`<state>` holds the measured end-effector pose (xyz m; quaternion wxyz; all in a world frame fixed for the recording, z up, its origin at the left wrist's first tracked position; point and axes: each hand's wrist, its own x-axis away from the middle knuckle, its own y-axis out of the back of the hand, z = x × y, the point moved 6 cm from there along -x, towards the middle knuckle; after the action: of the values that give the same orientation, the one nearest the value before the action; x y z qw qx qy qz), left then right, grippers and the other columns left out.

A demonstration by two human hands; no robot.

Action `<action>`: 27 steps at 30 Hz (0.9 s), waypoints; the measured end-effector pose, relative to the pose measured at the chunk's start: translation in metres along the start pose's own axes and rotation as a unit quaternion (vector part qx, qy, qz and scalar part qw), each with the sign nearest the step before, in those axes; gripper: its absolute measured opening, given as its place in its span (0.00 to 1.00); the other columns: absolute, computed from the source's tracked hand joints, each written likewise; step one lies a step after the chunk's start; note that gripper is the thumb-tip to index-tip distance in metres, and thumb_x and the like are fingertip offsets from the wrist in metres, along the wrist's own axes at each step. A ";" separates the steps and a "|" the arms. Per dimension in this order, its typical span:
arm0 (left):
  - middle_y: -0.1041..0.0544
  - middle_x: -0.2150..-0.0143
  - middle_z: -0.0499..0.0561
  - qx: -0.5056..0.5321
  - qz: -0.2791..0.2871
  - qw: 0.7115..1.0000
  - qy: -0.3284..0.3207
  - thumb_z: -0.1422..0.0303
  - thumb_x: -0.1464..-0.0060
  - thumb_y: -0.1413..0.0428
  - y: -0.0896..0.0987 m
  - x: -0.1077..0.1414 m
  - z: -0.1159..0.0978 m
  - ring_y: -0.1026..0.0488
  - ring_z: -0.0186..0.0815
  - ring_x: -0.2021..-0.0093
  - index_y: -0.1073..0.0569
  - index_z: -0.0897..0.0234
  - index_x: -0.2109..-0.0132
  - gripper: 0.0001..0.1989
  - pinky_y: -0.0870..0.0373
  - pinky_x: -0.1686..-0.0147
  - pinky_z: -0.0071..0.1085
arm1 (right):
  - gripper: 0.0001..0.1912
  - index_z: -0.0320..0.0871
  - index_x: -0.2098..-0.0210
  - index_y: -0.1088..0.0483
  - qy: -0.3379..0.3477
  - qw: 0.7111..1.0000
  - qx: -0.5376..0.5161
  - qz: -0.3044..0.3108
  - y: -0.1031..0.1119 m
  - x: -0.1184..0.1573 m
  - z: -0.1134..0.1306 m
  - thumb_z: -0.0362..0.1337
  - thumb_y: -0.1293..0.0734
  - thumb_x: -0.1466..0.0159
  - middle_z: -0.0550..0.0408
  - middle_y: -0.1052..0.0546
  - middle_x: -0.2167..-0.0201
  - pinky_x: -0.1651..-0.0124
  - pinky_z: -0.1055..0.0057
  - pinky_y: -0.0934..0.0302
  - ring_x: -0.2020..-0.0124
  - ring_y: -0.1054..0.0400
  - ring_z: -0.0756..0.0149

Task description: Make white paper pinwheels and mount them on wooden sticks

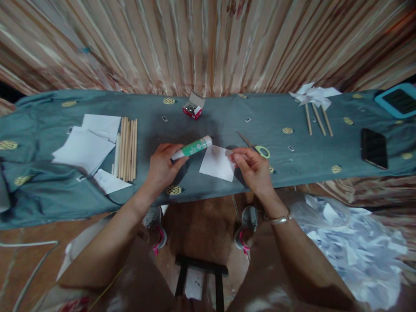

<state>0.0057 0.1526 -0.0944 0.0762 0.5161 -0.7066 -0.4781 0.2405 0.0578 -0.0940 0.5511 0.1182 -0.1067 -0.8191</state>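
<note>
My left hand (pixel 164 168) is closed round a green and white glue stick (pixel 194 147), which points up and to the right over the table. A square of white paper (pixel 217 164) with a cut line near its top corner lies in front of me. At its right corner my right hand (pixel 251 168) pinches the paper's edge between thumb and fingers. Scissors with light green handles (pixel 262 151) rest just beyond the right hand, their blades towards the upper left.
Wooden sticks (pixel 128 149) and white paper sheets (pixel 86 149) lie at left. A red box of small metal pieces (pixel 193 108) sits at the back. At right are paper pinwheels (pixel 313 96), a phone (pixel 374 148) and a blue-framed device (pixel 398 101). A bag of paper pieces (pixel 354 247) stands below.
</note>
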 end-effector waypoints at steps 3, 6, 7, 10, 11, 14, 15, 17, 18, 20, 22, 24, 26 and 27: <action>0.22 0.57 0.54 -0.049 -0.001 0.999 -0.009 0.58 0.42 0.45 0.006 -0.003 0.011 0.27 0.45 0.55 0.25 0.58 0.53 0.13 0.29 0.53 0.42 | 0.11 0.45 0.58 0.25 0.112 0.979 0.167 0.040 0.005 0.007 0.005 0.39 0.38 0.34 0.49 0.19 0.57 0.46 0.55 0.35 0.53 0.26 0.57; 0.26 0.47 0.57 -0.068 -0.004 0.997 -0.043 0.57 0.44 0.42 0.010 0.000 -0.010 0.31 0.48 0.46 0.30 0.59 0.45 0.22 0.33 0.46 0.47 | 0.13 0.45 0.55 0.25 0.178 0.954 0.231 0.069 0.001 0.016 0.006 0.35 0.40 0.34 0.47 0.22 0.50 0.40 0.51 0.39 0.46 0.31 0.56; 0.27 0.46 0.57 -0.064 0.009 0.996 -0.068 0.58 0.43 0.42 0.007 0.003 -0.023 0.31 0.48 0.46 0.31 0.59 0.44 0.22 0.34 0.46 0.47 | 0.14 0.45 0.54 0.25 0.186 0.949 0.244 0.071 -0.001 0.018 0.006 0.35 0.41 0.34 0.47 0.22 0.50 0.40 0.50 0.40 0.46 0.31 0.55; 0.24 0.51 0.57 -0.025 0.066 0.981 -0.180 0.62 0.41 0.44 -0.011 0.017 -0.066 0.30 0.44 0.50 0.28 0.63 0.49 0.15 0.32 0.50 0.44 | 0.15 0.43 0.53 0.26 0.199 0.939 0.269 0.073 -0.005 0.023 0.006 0.34 0.41 0.33 0.45 0.23 0.49 0.40 0.49 0.39 0.46 0.31 0.55; 0.24 0.53 0.56 -0.023 0.093 0.975 -0.198 0.64 0.40 0.44 -0.020 0.022 -0.075 0.30 0.44 0.51 0.27 0.64 0.50 0.13 0.31 0.52 0.42 | 0.15 0.42 0.53 0.26 0.203 0.937 0.273 0.074 -0.007 0.024 0.006 0.34 0.41 0.33 0.44 0.23 0.49 0.40 0.49 0.39 0.46 0.31 0.55; 0.23 0.57 0.55 -0.019 0.117 0.968 -0.220 0.65 0.39 0.45 -0.039 0.029 -0.087 0.29 0.42 0.54 0.26 0.65 0.54 0.10 0.30 0.55 0.39 | 0.15 0.39 0.52 0.26 0.208 0.934 0.279 0.076 -0.008 0.026 0.009 0.33 0.41 0.33 0.42 0.23 0.50 0.41 0.51 0.37 0.46 0.31 0.55; 0.23 0.58 0.55 -0.021 0.116 0.967 -0.224 0.65 0.39 0.45 -0.042 0.029 -0.089 0.29 0.41 0.55 0.26 0.66 0.55 0.10 0.30 0.56 0.38 | 0.15 0.39 0.52 0.26 0.207 0.934 0.280 0.078 -0.008 0.026 0.010 0.32 0.41 0.33 0.42 0.23 0.50 0.41 0.51 0.37 0.46 0.31 0.55; 0.23 0.60 0.54 -0.031 0.111 0.966 -0.233 0.66 0.39 0.45 -0.044 0.028 -0.090 0.28 0.40 0.57 0.26 0.66 0.55 0.09 0.29 0.57 0.36 | 0.15 0.40 0.52 0.26 0.204 0.934 0.280 0.082 -0.008 0.027 0.011 0.31 0.40 0.34 0.43 0.23 0.50 0.41 0.51 0.36 0.46 0.31 0.55; 0.23 0.61 0.54 -0.036 0.109 0.964 -0.239 0.67 0.39 0.45 -0.044 0.028 -0.090 0.28 0.40 0.58 0.26 0.67 0.56 0.09 0.29 0.58 0.36 | 0.15 0.41 0.52 0.26 0.202 0.935 0.280 0.085 -0.008 0.027 0.011 0.31 0.40 0.34 0.44 0.23 0.49 0.41 0.51 0.36 0.47 0.31 0.55; 0.23 0.62 0.53 -0.041 0.107 0.962 -0.249 0.69 0.38 0.46 -0.042 0.027 -0.092 0.28 0.39 0.60 0.25 0.67 0.57 0.07 0.28 0.59 0.34 | 0.15 0.42 0.53 0.26 0.195 0.937 0.277 0.089 -0.007 0.027 0.011 0.31 0.39 0.35 0.44 0.23 0.49 0.42 0.50 0.36 0.47 0.31 0.55; 0.23 0.63 0.53 -0.041 0.107 0.961 -0.252 0.70 0.38 0.47 -0.040 0.027 -0.093 0.28 0.38 0.61 0.25 0.67 0.59 0.07 0.28 0.60 0.34 | 0.15 0.42 0.53 0.26 0.181 0.941 0.267 0.098 -0.005 0.026 0.011 0.30 0.39 0.37 0.45 0.24 0.49 0.41 0.49 0.37 0.46 0.31 0.54; 0.23 0.63 0.53 -0.033 0.104 0.963 -0.248 0.72 0.37 0.48 -0.038 0.026 -0.094 0.28 0.37 0.62 0.25 0.68 0.59 0.07 0.28 0.60 0.33 | 0.17 0.43 0.52 0.27 0.161 0.949 0.246 0.117 -0.002 0.025 0.010 0.29 0.38 0.40 0.45 0.25 0.47 0.40 0.49 0.38 0.44 0.32 0.55; 0.22 0.64 0.53 -0.019 0.100 0.966 -0.239 0.72 0.37 0.48 -0.036 0.026 -0.095 0.28 0.36 0.62 0.25 0.68 0.59 0.07 0.29 0.61 0.32 | 0.19 0.44 0.51 0.28 0.134 0.958 0.211 0.141 0.000 0.025 0.008 0.27 0.36 0.42 0.45 0.27 0.44 0.38 0.49 0.40 0.42 0.34 0.55; 0.22 0.64 0.53 -0.011 0.097 0.967 -0.236 0.72 0.37 0.48 -0.035 0.027 -0.095 0.28 0.36 0.63 0.25 0.68 0.60 0.07 0.29 0.61 0.33 | 0.19 0.44 0.52 0.27 0.119 0.963 0.189 0.152 0.001 0.024 0.007 0.27 0.35 0.42 0.46 0.28 0.42 0.37 0.50 0.41 0.41 0.35 0.56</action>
<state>0.0739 0.0741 -0.0809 -0.0408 0.3169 -0.7459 -0.5844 0.2304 0.0351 -0.0890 0.6458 0.2992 -0.2095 -0.6705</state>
